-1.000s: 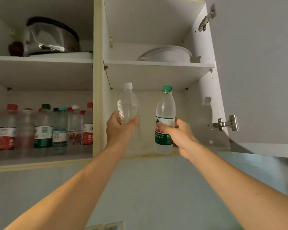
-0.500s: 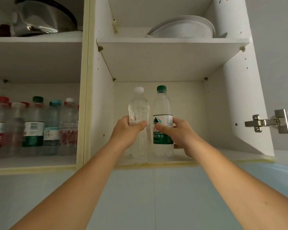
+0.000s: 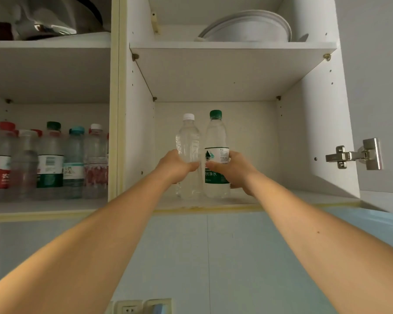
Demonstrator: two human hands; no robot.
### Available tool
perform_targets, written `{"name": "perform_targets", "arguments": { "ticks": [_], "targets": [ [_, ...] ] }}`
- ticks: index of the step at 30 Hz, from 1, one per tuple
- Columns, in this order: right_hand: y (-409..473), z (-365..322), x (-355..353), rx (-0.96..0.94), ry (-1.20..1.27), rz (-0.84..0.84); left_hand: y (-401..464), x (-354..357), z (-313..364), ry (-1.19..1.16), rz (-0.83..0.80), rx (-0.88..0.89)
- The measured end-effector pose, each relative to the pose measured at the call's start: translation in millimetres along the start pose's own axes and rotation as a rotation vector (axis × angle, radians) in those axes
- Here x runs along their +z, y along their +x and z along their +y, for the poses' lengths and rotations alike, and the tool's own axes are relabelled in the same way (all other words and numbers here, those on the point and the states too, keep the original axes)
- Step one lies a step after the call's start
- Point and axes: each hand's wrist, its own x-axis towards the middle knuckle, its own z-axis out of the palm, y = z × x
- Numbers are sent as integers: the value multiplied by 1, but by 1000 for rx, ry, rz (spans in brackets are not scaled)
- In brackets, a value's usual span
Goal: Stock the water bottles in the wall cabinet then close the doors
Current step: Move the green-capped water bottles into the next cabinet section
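Clear plastic, both bottles now stand upright on the lower shelf (image 3: 281, 200) of the right-hand compartment of the wall cabinet (image 3: 119, 109), touching side by side. A second ago they were held in the air in front of the opening; since then they have gone deeper in and come down onto the board. The left hand (image 3: 175, 166) is wrapped round the white-capped bottle (image 3: 188, 141), and the right hand (image 3: 234, 168) is wrapped round the green-capped bottle (image 3: 216, 141) at its label.

Both bottles sit just behind the shelf's front edge, left of its middle. Open shelf lies to their right as far as the side wall, and a narrower strip lies to their left. The hinge (image 3: 354, 155) and open door (image 3: 377, 87) are at the far right. The left compartment holds a packed row of bottles (image 3: 50, 159).
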Motion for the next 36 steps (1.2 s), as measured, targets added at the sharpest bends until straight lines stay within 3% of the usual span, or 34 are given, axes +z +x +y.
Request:
{"name": "perform_targets", "arguments": {
  "ticks": [3, 5, 8, 12, 17, 26, 31, 36],
  "targets": [
    [-11, -9, -4, 1, -289, -14, -12, -7, 4, 137, -37, 65],
    [-25, -13, -4, -22, -406, 26, -26, -11, 4, 173, 56, 120],
    [-56, -14, 3, -173, -462, 159, -50, -21, 2, 203, 212, 300],
    [-102, -12, 10, -442, -618, 208, -86, -33, -8, 235, 219, 642],
    [-155, 1, 24, -434, -542, 155, -130, -37, -36, 103, 251, 710],
    [-249, 83, 78, -82, -396, -12, -238, 20, -143, -142, 62, 443],
    [-309, 141, 116, 120, -325, -119, -307, 58, -229, -231, -72, 30],
    [-375, 204, 154, 319, -323, -310, -387, 93, -314, -101, -418, -451]
  ]
}}
